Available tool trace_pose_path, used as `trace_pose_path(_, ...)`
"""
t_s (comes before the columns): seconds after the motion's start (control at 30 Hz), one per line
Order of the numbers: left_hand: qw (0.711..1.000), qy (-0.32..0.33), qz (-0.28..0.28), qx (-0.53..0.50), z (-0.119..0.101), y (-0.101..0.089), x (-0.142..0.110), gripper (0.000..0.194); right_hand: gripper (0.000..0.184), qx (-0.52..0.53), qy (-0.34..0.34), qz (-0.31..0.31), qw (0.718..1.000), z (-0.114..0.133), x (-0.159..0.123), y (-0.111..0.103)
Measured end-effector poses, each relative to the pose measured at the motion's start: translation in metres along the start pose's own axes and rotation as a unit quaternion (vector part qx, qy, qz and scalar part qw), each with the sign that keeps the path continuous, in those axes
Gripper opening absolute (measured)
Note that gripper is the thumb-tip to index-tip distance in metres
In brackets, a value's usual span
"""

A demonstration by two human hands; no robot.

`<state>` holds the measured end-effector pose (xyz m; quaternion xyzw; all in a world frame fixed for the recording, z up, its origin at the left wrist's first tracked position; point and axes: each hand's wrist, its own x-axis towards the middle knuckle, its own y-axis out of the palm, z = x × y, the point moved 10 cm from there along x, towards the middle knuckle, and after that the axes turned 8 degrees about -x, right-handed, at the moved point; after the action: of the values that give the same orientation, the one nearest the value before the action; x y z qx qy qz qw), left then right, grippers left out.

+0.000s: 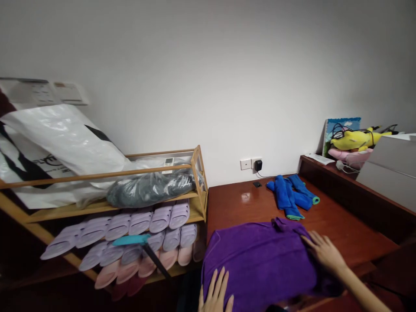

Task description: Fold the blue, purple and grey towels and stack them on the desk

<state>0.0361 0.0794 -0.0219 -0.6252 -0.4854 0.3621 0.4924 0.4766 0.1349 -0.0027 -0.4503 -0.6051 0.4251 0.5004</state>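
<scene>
A purple cloth [260, 260] lies spread over the front of the reddish-brown desk, with a bunched bit at its far edge. My left hand [216, 292] rests on its near left part, fingers stretched out. At the cloth's right edge, my right hand [325, 251] lies with its fingers spread, touching the fabric. Several rolled blue cloths [286, 197] with green edges sit in a loose pile behind the purple one.
Left of the desk [234, 203] stands a wooden rack [199, 186] with several slippers [139, 223] and plastic bags [65, 147]. A raised ledge [344, 186] on the right holds a yellow plush toy [354, 139] and white boxes [390, 169]. A black plug [258, 165] sits in the wall.
</scene>
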Motion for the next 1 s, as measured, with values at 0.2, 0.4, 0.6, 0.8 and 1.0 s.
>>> trace_pose_path(0.2,1.0,0.013,0.007,-0.028,-0.006,-0.012,-0.003,0.052,0.047,-0.115,0.155,-0.068,0.979,-0.084,-0.027,-0.047)
trace_pose_path(0.4,0.999,0.008,0.017,-0.028,-0.006,-0.014,-0.002,0.052,0.035,0.091,-0.065,-0.07,0.991,0.117,-0.043,-0.048)
trace_pose_path(0.6,1.0,0.022,0.01,-0.008,0.007,-0.008,0.002,0.053,0.049,0.035,0.134,-0.051,0.989,0.029,-0.041,-0.006)
trace_pose_path(0.8,0.993,0.025,-0.113,0.024,-0.002,-0.043,0.046,0.041,0.055,-0.03,0.236,-0.04,0.97,-0.056,-0.021,0.016)
trace_pose_path(1.0,0.994,0.006,-0.104,0.04,0.013,-0.04,0.1,0.049,0.056,0.096,0.104,-0.024,0.99,0.01,0.045,0.025)
